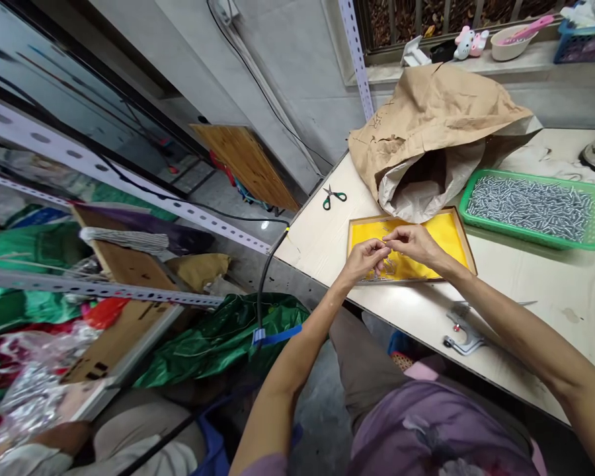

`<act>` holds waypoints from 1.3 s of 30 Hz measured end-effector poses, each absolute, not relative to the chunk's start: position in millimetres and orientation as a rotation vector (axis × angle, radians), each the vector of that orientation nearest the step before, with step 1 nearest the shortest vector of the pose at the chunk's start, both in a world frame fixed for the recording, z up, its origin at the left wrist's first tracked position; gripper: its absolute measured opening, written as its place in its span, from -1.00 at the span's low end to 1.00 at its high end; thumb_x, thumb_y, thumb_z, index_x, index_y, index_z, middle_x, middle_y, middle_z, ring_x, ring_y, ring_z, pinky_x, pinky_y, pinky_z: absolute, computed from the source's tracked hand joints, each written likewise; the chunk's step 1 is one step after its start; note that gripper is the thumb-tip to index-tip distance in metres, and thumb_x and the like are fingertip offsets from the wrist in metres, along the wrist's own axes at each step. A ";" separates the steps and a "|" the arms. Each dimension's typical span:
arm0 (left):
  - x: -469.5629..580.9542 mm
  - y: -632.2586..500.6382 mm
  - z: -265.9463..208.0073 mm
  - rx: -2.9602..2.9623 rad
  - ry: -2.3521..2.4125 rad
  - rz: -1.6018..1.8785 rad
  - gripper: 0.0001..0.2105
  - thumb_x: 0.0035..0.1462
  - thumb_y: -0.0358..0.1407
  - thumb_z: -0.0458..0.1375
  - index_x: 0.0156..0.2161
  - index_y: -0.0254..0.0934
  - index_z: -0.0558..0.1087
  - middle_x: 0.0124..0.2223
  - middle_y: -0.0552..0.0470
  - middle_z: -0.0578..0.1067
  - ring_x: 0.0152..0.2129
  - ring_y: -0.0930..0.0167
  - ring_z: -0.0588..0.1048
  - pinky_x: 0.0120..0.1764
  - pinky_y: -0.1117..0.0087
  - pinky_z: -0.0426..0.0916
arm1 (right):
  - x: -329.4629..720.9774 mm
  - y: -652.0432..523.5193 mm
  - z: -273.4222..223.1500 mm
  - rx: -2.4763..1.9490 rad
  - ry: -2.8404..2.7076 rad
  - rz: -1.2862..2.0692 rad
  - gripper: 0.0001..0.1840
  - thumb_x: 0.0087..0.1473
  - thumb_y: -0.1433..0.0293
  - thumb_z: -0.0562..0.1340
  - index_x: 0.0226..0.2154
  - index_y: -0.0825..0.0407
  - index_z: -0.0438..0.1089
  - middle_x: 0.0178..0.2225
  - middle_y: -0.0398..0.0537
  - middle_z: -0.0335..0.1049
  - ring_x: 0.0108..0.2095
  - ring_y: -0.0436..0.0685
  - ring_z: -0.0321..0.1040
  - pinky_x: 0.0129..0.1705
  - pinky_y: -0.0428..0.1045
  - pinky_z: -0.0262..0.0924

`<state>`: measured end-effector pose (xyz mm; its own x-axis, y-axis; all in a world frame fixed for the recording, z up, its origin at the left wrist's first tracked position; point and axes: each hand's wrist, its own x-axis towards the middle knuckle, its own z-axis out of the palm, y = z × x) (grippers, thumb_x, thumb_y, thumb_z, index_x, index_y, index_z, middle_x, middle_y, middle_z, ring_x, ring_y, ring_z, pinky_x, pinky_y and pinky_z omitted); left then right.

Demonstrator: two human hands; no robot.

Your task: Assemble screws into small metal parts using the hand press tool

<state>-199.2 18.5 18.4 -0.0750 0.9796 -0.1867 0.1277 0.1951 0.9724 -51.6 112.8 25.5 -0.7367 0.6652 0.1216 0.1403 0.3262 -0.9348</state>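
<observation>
Above a shallow tray lined in yellow (441, 248), my two hands come together, fingertips nearly touching. My left hand (364, 259) is closed in a pinch, and my right hand (414, 244) pinches just beside it. Whatever sits between the fingertips is too small to make out. Some small thin metal pieces (387, 266) lie on the yellow lining under the hands. To the right of the tray stands a green plastic basket (535, 239) filled with small silvery metal pieces (530, 206). A crumpled brown paper bag (436, 112) lies behind the tray, its mouth facing me.
Green-handled scissors (334, 196) lie left of the tray. A metal clamp-like tool (466, 338) rests near the table's front edge, under my right forearm. A perforated metal bar (178, 208) and a black cable (262, 277) run by the left corner. Another person's leg (149, 423) shows lower left.
</observation>
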 end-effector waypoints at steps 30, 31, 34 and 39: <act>-176.2 18.5 -7.0 0.693 1.590 1.227 -0.80 0.14 -0.26 0.24 -0.38 -0.42 0.46 -0.58 0.13 0.42 -0.78 0.65 0.29 -0.70 0.63 0.14 | -56.3 102.4 -5.4 -0.994 -2.405 1.077 -0.85 0.06 0.38 0.16 -0.44 0.08 0.40 -0.46 -0.12 0.47 -0.47 0.00 0.30 -0.40 -0.12 0.12; -174.8 19.6 -5.4 0.687 1.586 1.275 -0.81 0.12 -0.27 0.26 -0.35 -0.42 0.46 -0.55 0.14 0.44 -0.76 0.65 0.30 -0.70 0.64 0.14 | -55.6 102.3 -5.4 -0.979 -2.370 1.086 -0.86 0.05 0.37 0.15 -0.46 0.07 0.38 -0.46 -0.12 0.46 -0.47 0.00 0.29 -0.39 -0.12 0.11; -173.6 21.2 1.6 0.676 1.590 1.339 -0.82 0.10 -0.29 0.27 -0.29 -0.40 0.45 -0.54 0.16 0.44 -0.76 0.66 0.31 -0.70 0.65 0.18 | -54.8 101.5 -4.9 -0.950 -2.286 1.110 -0.86 0.04 0.35 0.14 -0.49 0.04 0.32 -0.47 -0.13 0.44 -0.46 0.00 0.27 -0.39 -0.11 0.11; -175.6 21.3 11.0 0.681 1.613 1.339 -0.76 0.06 -0.24 0.31 -0.35 -0.39 0.40 -0.53 0.14 0.46 -0.75 0.66 0.34 -0.67 0.65 0.25 | -57.7 97.0 -5.6 -0.864 -2.078 1.231 -0.87 0.00 0.33 0.13 -0.52 0.00 0.24 -0.52 -0.19 0.36 -0.51 -0.01 0.20 -0.42 -0.10 0.08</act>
<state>-175.6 21.3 11.0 -0.4399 0.8497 -0.2907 -0.1297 0.2602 0.9568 -57.7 97.0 -5.6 -0.6297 0.7633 0.1445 0.2398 0.3679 -0.8984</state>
